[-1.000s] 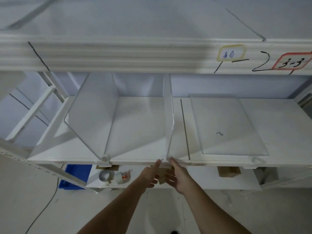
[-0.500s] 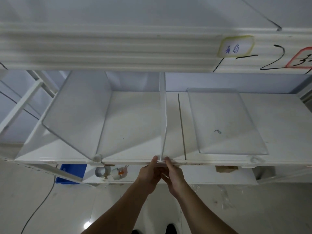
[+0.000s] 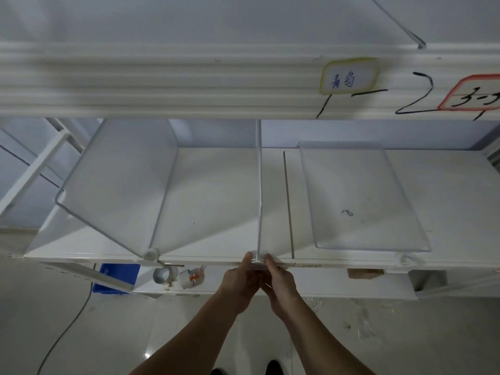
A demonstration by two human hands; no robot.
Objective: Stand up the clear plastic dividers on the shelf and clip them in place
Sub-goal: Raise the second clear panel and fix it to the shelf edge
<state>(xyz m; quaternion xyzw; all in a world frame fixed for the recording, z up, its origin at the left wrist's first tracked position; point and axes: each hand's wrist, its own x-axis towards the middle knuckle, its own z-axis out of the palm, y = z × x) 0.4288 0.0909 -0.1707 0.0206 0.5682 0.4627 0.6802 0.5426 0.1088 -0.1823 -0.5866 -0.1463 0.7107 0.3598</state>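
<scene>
A clear plastic divider (image 3: 259,190) stands upright and edge-on in the middle of the white shelf (image 3: 216,201). At its front foot sits a small clear clip (image 3: 257,259) on the shelf's front edge. My left hand (image 3: 239,282) and my right hand (image 3: 280,284) pinch that clip from either side, thumbs on top. A second divider (image 3: 121,182) stands upright on the left, held by its own clip (image 3: 150,253). A third divider (image 3: 359,196) lies flat on the shelf to the right, with a loose clip (image 3: 404,259) near its front corner.
The upper shelf beam (image 3: 189,82) with handwritten labels hangs just above the opening. A seam (image 3: 288,204) splits the shelf boards. Below are tape rolls (image 3: 165,274), a blue bin (image 3: 119,277) and a cardboard piece (image 3: 365,273). A cable (image 3: 70,323) trails on the floor.
Both hands have closed in on the clip under the middle divider. The divider now looks straight and edge-on. My head has shifted slightly left and down.
</scene>
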